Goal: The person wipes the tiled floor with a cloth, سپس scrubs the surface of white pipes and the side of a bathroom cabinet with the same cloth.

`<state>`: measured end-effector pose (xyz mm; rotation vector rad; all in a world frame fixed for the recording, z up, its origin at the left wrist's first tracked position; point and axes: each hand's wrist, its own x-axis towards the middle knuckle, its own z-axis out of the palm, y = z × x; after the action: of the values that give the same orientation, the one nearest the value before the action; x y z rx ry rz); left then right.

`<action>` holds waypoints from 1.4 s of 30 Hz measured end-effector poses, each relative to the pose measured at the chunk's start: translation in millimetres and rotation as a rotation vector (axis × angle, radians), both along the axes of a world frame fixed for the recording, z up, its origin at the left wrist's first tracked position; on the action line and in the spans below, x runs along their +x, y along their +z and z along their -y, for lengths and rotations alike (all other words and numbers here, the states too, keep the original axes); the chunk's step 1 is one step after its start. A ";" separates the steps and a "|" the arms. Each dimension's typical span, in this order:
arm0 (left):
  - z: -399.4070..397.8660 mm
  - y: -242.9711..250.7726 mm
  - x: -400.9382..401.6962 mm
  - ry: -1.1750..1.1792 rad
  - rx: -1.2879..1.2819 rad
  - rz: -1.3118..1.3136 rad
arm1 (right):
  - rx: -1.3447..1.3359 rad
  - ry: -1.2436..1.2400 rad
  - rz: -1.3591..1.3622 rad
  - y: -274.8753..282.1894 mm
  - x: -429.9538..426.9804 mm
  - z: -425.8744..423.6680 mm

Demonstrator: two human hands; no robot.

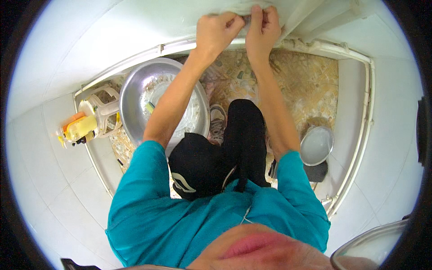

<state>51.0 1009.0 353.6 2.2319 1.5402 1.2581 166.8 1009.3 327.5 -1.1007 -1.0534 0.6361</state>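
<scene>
Both hands are raised close to the pale wall at the top of the view, with fingers curled. My left hand (219,32) and my right hand (264,32) are a short way apart. Between their fingertips is a small dark item (247,19), pinched from both sides. It is blurred and mostly covered by fingers, so its kind is unclear. Below my left forearm a large round metal basin (133,98) stands on the floor. A small pale green thing (150,107) lies inside it, partly beside my arm.
A white plastic stool (109,108) at the left carries several bottles, among them a yellow one (82,128). White pipes (369,91) run along the walls. At the right a round grey basin (317,145) rests near a dark object (317,172). Patterned tiles (287,84) cover the floor.
</scene>
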 end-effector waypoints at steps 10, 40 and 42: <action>29.1 6.7 -46.3 0.173 -0.041 0.133 | 0.113 0.186 0.019 17.8 -48.5 -0.6; 134.4 -125.1 11.3 0.288 -0.990 1.430 | -0.496 0.466 -0.119 -106.6 63.6 128.5; 138.2 -122.1 5.5 0.284 -0.839 1.325 | -0.366 0.328 0.078 -104.0 50.2 122.6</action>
<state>56.5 870.7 231.4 0.4121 1.3214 1.2878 217.0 886.6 223.6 -1.2848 -1.2284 1.0875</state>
